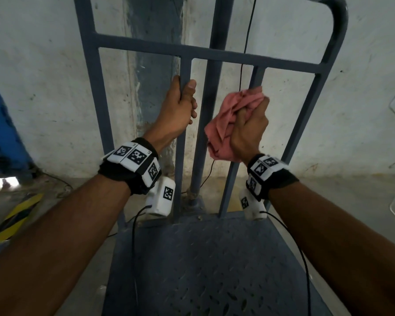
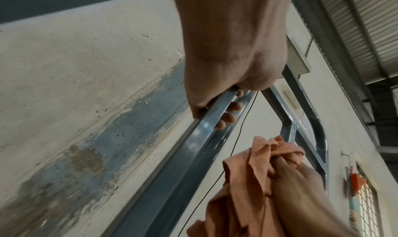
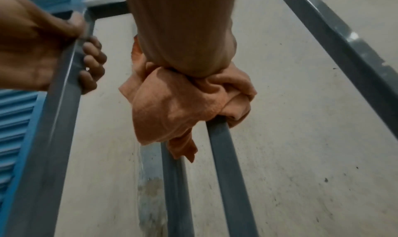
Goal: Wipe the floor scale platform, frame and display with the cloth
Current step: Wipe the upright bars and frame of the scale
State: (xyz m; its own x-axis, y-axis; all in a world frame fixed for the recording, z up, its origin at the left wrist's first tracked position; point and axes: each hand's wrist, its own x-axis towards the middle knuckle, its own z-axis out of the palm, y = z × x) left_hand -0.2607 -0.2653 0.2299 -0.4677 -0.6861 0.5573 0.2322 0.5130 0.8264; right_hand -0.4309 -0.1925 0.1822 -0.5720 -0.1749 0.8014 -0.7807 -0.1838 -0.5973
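Note:
The grey-blue floor scale has a ribbed platform (image 1: 214,258) below me and an upright barred frame (image 1: 169,49) behind it. My left hand (image 1: 180,103) grips a vertical bar (image 1: 179,174) of the frame, fingers wrapped round it (image 2: 228,116). My right hand (image 1: 249,124) holds a bunched pink cloth (image 1: 230,115) wrapped round the neighbouring slanted bar (image 1: 230,183). In the right wrist view the cloth (image 3: 183,104) encloses the bar (image 3: 226,172) just under my fist. The display is out of view.
A stained white wall (image 1: 55,87) stands close behind the frame. A thin black cable (image 1: 246,42) hangs down behind the bars. A blue metal structure (image 1: 2,133) is at the left, and yellow-black floor tape (image 1: 16,215) lies beside the platform.

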